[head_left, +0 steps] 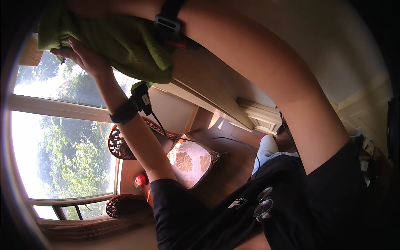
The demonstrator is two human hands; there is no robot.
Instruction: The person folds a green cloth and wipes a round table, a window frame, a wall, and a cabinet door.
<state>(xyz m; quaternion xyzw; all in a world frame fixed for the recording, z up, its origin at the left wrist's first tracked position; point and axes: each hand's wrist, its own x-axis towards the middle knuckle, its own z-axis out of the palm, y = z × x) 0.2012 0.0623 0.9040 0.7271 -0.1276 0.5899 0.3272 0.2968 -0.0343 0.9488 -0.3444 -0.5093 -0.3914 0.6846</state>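
Note:
Both my arms are raised toward the upper left. A green towel-like cloth (125,43) hangs in folds there, in front of the window. My left hand (88,58) is at the cloth's lower edge, its thumb and fingers against the fabric and some green showing past the fingertips. My right forearm crosses above the cloth, and my right hand (89,6) lies in the dark top rim at the cloth's upper edge. Its fingers are hidden. A black strap with a small box (143,102) is on my left wrist; another strap (167,24) with a buckle circles my right wrist.
A bright window (75,154) with a pale frame fills the left side. Below stand a carved wooden chair with a floral seat (187,162) and another carved chair back (125,206). A red round object (140,180) is between them. A thin black cable (233,139) runs from the left wrist box.

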